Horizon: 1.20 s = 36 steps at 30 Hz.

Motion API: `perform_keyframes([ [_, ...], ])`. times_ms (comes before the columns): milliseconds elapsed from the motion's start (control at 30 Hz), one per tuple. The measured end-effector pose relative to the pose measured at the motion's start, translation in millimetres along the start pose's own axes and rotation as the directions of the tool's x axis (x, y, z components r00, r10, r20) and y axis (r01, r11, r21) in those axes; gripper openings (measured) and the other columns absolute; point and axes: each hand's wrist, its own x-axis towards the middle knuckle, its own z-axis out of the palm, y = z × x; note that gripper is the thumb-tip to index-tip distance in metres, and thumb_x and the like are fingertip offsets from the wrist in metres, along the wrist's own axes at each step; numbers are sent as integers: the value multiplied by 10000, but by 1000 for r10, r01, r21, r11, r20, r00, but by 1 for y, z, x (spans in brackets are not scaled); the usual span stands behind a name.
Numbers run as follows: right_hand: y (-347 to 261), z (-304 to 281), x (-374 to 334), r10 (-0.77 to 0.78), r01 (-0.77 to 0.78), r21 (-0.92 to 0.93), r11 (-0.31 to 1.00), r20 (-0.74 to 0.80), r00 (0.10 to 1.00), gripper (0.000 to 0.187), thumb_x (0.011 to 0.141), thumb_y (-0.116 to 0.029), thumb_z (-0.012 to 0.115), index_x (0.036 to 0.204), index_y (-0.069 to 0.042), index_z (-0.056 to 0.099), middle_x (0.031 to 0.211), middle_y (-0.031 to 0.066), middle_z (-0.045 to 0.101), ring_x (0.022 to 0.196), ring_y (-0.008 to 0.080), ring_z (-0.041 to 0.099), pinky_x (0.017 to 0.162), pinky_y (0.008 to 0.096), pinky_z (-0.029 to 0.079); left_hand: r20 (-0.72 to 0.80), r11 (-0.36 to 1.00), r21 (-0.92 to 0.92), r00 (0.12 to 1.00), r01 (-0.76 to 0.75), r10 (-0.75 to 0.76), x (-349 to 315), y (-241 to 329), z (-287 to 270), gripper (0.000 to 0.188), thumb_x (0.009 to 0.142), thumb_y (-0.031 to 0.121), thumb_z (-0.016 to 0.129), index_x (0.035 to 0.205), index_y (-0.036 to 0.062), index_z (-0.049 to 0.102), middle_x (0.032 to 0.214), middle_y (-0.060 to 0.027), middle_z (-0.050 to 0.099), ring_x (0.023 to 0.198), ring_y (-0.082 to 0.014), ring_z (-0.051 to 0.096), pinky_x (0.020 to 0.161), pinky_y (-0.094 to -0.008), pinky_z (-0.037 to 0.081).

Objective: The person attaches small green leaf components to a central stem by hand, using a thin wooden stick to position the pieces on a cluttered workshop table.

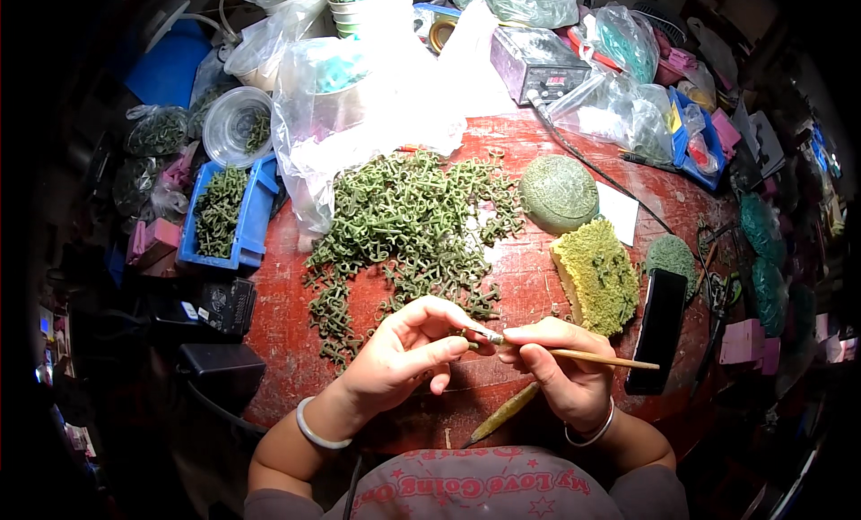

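The red table [525, 282] is scratched, and bags [623, 40] crowd its far side. I count one yellow sponge [596, 278], two round green lumps [558, 194], one black phone [657, 332]. The right hand [569, 363] pinches one wooden stick [619, 361] above the table's near side. The left hand [408, 345] curls by its tip; I can't tell if it holds anything.
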Motion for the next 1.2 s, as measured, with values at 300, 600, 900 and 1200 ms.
perform_keyframes([
  [300,3,-2,-4,-114,100,-164,981,-81,990,126,921,51,604,1018,54,684,858,118,684,684,151,648,612,256,514,-6,865,470,979,-177,204,0,-5,5,199,898,14,694,1095,31,679,1106,-51,621,845,-80,621,553,-188,530],
  [600,4,0,-4,-149,112,-281,953,-116,982,99,904,39,615,972,27,685,804,112,683,643,163,611,574,272,463,-35,892,432,985,-137,168,-1,-6,9,236,896,-51,660,1130,-19,665,1130,-104,633,863,-119,647,544,-200,543],
  [900,6,4,-5,-106,71,-232,970,-143,984,123,932,51,583,1022,47,666,895,130,687,669,156,647,597,258,513,33,719,644,949,-261,315,2,-9,1,212,868,49,739,1079,47,717,1016,-50,668,866,-81,610,677,-208,482],
  [1200,13,13,3,-107,359,-488,796,470,876,253,838,-142,720,1043,-21,635,931,118,642,841,290,637,738,363,541,-345,931,122,865,-344,365,0,-4,0,176,1050,198,491,1108,44,552,940,-82,616,738,-110,611,473,-184,467],
])
